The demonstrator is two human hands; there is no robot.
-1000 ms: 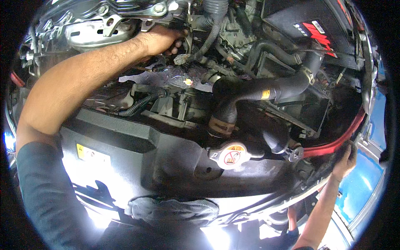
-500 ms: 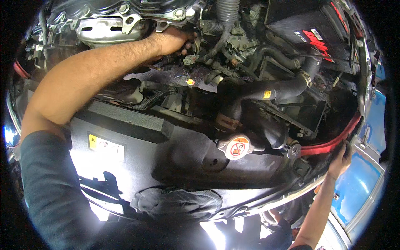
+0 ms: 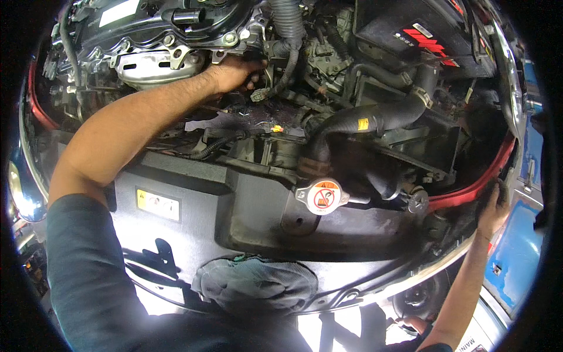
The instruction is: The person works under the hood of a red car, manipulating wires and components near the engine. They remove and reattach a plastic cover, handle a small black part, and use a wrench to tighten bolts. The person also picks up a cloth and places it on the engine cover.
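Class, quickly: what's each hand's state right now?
Left hand: fingers curled; holding anything cannot be told.
Right hand: beside the red body edge; grip cannot be told.

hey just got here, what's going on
A person is reaching in beside a car engine. Their left hand is just right of the silver heat shield, near a grey wiring connector; exactly what it touches is hidden. Their right hand rests beside the red body rail. The radiator cap is in place near a thick black hose.
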